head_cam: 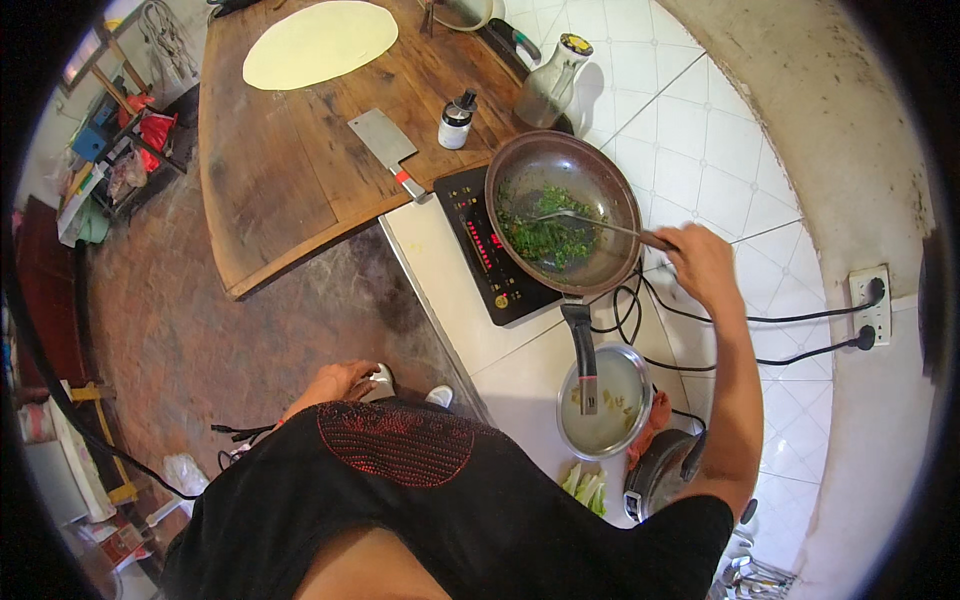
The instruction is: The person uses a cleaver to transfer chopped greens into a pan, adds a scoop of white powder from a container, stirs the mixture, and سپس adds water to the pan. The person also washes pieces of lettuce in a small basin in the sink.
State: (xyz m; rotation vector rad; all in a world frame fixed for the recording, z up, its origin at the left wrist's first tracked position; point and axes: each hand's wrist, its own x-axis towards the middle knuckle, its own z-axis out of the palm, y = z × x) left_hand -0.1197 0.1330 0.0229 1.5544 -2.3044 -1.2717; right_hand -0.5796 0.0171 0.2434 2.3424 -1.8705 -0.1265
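My right hand [699,262] grips the wooden handle of a metal spatula [581,217]. The spatula's head rests among chopped green leaves [553,229] in a brown wok [616,180]. Under the wok is a black induction cooker [472,225] with lit red digits, and the wok's black handle [580,337] points back towards me. Low in front of my body hangs my left hand [341,382], holding nothing that I can see; its fingers are slightly bent and apart.
On the wooden board [262,165] lie a round sheet of dough [322,45], a cleaver [382,139] and a pump bottle [455,124]. Behind the wok stands a glass jar [555,82]. A metal bowl of liquid [600,431] sits below the wok handle. Black cables run to a wall socket [870,306].
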